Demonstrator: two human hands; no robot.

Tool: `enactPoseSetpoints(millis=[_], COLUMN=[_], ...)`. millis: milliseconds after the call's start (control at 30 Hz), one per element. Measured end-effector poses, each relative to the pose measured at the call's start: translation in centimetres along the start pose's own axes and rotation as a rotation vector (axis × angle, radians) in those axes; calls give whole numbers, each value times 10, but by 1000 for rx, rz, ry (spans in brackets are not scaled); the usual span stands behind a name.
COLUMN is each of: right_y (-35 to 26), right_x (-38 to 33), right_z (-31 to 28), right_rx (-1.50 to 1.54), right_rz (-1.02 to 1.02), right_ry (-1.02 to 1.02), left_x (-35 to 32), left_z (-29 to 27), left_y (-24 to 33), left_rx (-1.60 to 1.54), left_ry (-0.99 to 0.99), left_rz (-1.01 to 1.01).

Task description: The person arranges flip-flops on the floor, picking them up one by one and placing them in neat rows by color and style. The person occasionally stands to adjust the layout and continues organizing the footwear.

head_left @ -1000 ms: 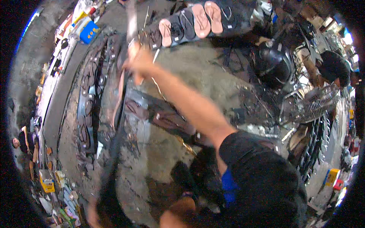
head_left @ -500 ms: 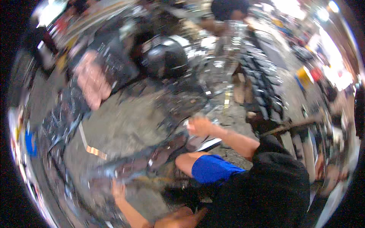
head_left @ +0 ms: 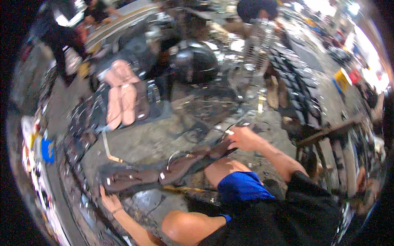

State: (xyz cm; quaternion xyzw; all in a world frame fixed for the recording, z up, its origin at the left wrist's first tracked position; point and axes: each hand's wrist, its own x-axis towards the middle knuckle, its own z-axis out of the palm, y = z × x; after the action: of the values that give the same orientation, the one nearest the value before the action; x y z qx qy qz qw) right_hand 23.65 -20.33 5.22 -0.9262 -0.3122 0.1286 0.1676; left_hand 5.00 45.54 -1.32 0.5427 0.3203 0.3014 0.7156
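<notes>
A long dark brown and black bundle [head_left: 141, 176], shiny in places and sagging, stretches between my hands above the ground. My right hand [head_left: 245, 138] is closed on its far right end, where a thin loop shows. At the near left end, my left hand [head_left: 110, 201] has its fingers at the bundle's edge and seems to pinch it; blur hides the exact grip. A curved thin light line [head_left: 174, 156] lies along the bundle's middle. My bare knees and blue shorts [head_left: 240, 186] are just behind it.
Pink sole-shaped pieces [head_left: 122, 98] lie on a dark sheet ahead, left of a shiny black dome [head_left: 195, 63]. A coiled metal stack [head_left: 257, 49] and a row of dark overlapping pieces [head_left: 293, 82] stand farther right. A wooden frame [head_left: 330, 132] is at my right.
My view has swung, so the scene sits farther right and looks sharper. The bundle's left end and my left hand have shifted left; my right hand still holds the other end.
</notes>
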Motion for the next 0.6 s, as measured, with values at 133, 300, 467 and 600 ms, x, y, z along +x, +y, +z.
enactPoseSetpoints(millis=[133, 300, 467, 600], right_y=[-61, -101, -92, -116], right_x=[35, 184, 286, 226], right_z=[-92, -206, -225, -138], right_rx=[257, -165, -924, -428], right_rz=[184, -479, -186, -437], right_ry=[270, 938, 737, 527], left_x=[51, 242, 145, -108], left_z=[7, -5, 163, 124], left_y=[91, 311, 148, 59], left_rx=[345, 614, 1093, 594], left_ry=[0, -258, -346, -825], left_rz=[450, 882, 1067, 428])
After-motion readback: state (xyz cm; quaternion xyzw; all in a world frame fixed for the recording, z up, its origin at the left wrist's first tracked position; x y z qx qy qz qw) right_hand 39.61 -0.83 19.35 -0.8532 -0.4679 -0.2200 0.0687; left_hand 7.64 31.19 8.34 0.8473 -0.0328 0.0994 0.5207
